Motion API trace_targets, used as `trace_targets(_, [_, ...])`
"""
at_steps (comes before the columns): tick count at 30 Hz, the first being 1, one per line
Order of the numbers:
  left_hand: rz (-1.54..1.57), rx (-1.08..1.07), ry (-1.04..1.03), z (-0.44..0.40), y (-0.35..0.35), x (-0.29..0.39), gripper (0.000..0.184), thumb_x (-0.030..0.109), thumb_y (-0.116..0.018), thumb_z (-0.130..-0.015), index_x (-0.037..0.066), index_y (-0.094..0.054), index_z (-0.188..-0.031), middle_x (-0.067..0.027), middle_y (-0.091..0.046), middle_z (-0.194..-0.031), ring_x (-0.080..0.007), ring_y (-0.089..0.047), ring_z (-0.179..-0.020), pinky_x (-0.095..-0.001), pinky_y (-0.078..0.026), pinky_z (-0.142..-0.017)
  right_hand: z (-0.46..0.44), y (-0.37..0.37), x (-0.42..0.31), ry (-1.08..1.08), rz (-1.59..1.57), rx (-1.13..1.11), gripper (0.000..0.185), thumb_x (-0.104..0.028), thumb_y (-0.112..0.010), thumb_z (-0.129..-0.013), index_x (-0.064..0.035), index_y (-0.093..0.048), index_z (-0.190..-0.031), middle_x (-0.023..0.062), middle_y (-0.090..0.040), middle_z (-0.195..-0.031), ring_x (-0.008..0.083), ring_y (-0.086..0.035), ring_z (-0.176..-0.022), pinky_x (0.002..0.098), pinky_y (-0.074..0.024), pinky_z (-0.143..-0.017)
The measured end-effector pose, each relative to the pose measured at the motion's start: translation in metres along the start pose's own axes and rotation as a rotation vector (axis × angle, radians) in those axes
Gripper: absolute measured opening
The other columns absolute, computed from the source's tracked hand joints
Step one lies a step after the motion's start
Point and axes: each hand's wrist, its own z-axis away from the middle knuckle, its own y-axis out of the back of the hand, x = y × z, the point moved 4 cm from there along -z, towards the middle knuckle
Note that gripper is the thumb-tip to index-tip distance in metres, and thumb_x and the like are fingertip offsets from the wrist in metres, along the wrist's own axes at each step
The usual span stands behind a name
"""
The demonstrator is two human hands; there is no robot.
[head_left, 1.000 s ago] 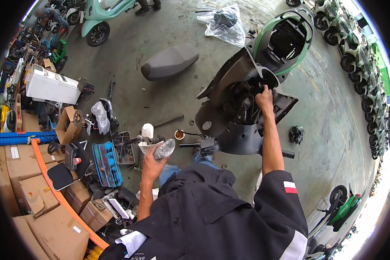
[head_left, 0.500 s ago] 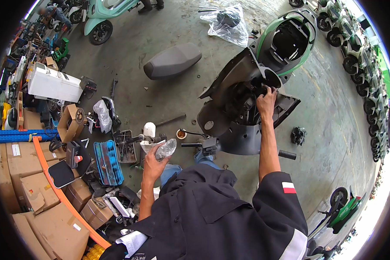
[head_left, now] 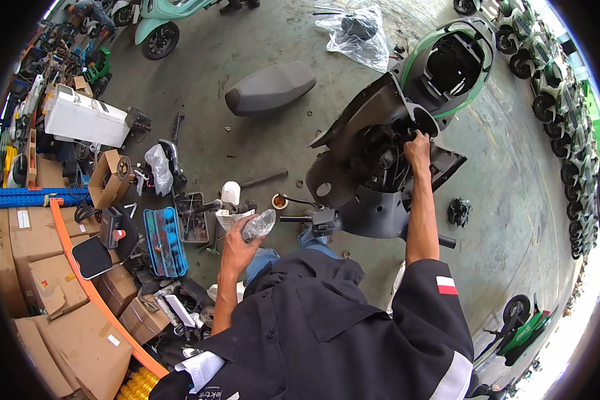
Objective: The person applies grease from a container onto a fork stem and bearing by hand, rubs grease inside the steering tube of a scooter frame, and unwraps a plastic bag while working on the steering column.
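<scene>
My left hand (head_left: pixel 240 245) is closed round a clear plastic bag (head_left: pixel 259 225), held just left of the handlebar grip (head_left: pixel 295 219). My right hand (head_left: pixel 418 152) reaches into the opening of the dark scooter body (head_left: pixel 373 212), its fingers bent together near the rim beside the green-edged rear part (head_left: pixel 407 83). Whatever those fingers hold is too small and dark to make out. Black cables and parts show inside the open body, left of my right hand.
A scooter seat (head_left: pixel 271 88) lies on the floor ahead. To the left are a blue toolbox (head_left: pixel 165 242), a metal tray (head_left: pixel 193 223) and cardboard boxes (head_left: pixel 80 347). Parked scooters (head_left: pixel 547 107) line the right. A person (head_left: pixel 90 15) bends at the far upper left.
The view has shifted slightly, so the scooter body sits a little further right. My right hand has stayed at the opening with its fingers changing pose. My left hand still holds the bag.
</scene>
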Motion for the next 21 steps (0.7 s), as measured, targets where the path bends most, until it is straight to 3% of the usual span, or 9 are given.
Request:
trace_targets(2, [-0.013, 0.019, 0.008, 0.003, 0.001, -0.005, 0.052, 0.009, -0.081, -0.079, 0.004, -0.066, -0.129, -0.0200, -0.069, -0.125, -0.0375, -0.066, -0.118, -0.0407, -0.051, -0.101, 0.005, -0.004, 0.007, 0.041, 0.007, 0.184, 0.046, -0.002, -0.051, -0.076, 0.0093, -0.064, -0.119, 0.0419, -0.062, -0.116, 0.0540, -0.060, -0.113, 0.0531, -0.0488, -0.104])
trace_targets(4, [-0.024, 0.033, 0.009, 0.005, 0.002, -0.009, 0.052, 0.008, -0.081, -0.079, 0.003, -0.066, -0.129, -0.0200, -0.069, -0.125, -0.0377, -0.066, -0.118, -0.0408, -0.050, -0.102, 0.014, 0.022, -0.024, -0.030, -0.117, 0.169, 0.044, -0.001, -0.050, -0.075, 0.0096, -0.064, -0.116, 0.0409, -0.064, -0.113, 0.0535, -0.060, -0.113, 0.0531, -0.0469, -0.105])
trace_targets(6, [-0.023, 0.029, 0.032, 0.005, 0.002, -0.012, 0.052, 0.008, -0.081, -0.079, 0.004, -0.066, -0.129, -0.0200, -0.069, -0.124, -0.0379, -0.066, -0.118, -0.0407, -0.050, -0.102, 0.016, 0.021, -0.022, -0.209, -0.460, 0.124, 0.044, -0.003, -0.052, -0.076, 0.0109, -0.064, -0.116, 0.0356, -0.065, -0.114, 0.0486, -0.058, -0.115, 0.0494, -0.0451, -0.107])
trace_targets(10, [-0.035, 0.015, 0.042, 0.002, -0.001, -0.015, 0.053, 0.008, -0.080, -0.078, 0.004, -0.066, -0.129, -0.0201, -0.069, -0.125, -0.0380, -0.066, -0.119, -0.0410, -0.050, -0.103, 0.022, 0.012, -0.031, -0.080, -0.187, 0.205, 0.045, -0.005, -0.053, -0.082, 0.0080, -0.062, -0.124, 0.0352, -0.059, -0.128, 0.0469, -0.055, -0.124, 0.0482, -0.0428, -0.110])
trace_targets(11, [-0.024, 0.006, 0.050, 0.001, -0.002, -0.015, 0.053, 0.007, -0.080, -0.078, 0.004, -0.066, -0.129, -0.0201, -0.069, -0.126, -0.0379, -0.065, -0.119, -0.0410, -0.050, -0.103, 0.025, 0.006, -0.033, -0.070, -0.156, 0.205, 0.050, -0.004, -0.052, -0.085, 0.0083, -0.056, -0.133, 0.0374, -0.046, -0.142, 0.0493, -0.046, -0.135, 0.0490, -0.0386, -0.115])
trace_targets(14, [-0.009, -0.002, 0.044, -0.002, -0.003, -0.015, 0.053, 0.007, -0.080, -0.078, 0.004, -0.065, -0.129, -0.0201, -0.068, -0.127, -0.0378, -0.065, -0.120, -0.0411, -0.050, -0.103, 0.044, 0.014, -0.052, 0.014, -0.046, 0.225, 0.053, -0.005, -0.053, -0.086, 0.0073, -0.053, -0.138, 0.0395, -0.042, -0.146, 0.0520, -0.043, -0.137, 0.0499, -0.0361, -0.118])
trace_targets(18, [-0.011, 0.003, 0.034, -0.002, -0.002, -0.010, 0.054, 0.007, -0.080, -0.078, 0.004, -0.065, -0.130, -0.0201, -0.068, -0.127, -0.0378, -0.065, -0.121, -0.0413, -0.049, -0.103, 0.051, 0.019, -0.051, -0.126, 0.007, 0.207, 0.055, -0.019, -0.059, -0.095, 0.0058, -0.050, -0.143, 0.0412, -0.036, -0.151, 0.0539, -0.038, -0.141, 0.0506, -0.0330, -0.120])
trace_targets(19, [-0.014, -0.001, 0.036, -0.001, -0.002, -0.012, 0.054, 0.007, -0.080, -0.078, 0.004, -0.065, -0.130, -0.0201, -0.068, -0.127, -0.0378, -0.065, -0.121, -0.0413, -0.049, -0.103, 0.049, 0.017, -0.050, -0.121, 0.031, 0.157, 0.060, -0.028, -0.061, -0.098, 0.0072, -0.048, -0.145, 0.0418, -0.033, -0.153, 0.0541, -0.036, -0.143, 0.0506, -0.0318, -0.121])
trace_targets(21, [-0.021, -0.020, 0.036, -0.003, -0.003, -0.013, 0.053, 0.007, -0.080, -0.078, 0.004, -0.065, -0.129, -0.0205, -0.069, -0.126, -0.0378, -0.066, -0.119, -0.0411, -0.050, -0.102, 0.054, 0.018, -0.051, -0.115, 0.045, 0.142, 0.062, -0.029, -0.061, -0.098, 0.0087, -0.047, -0.145, 0.0422, -0.032, -0.153, 0.0539, -0.035, -0.143, 0.0503, -0.0316, -0.121])
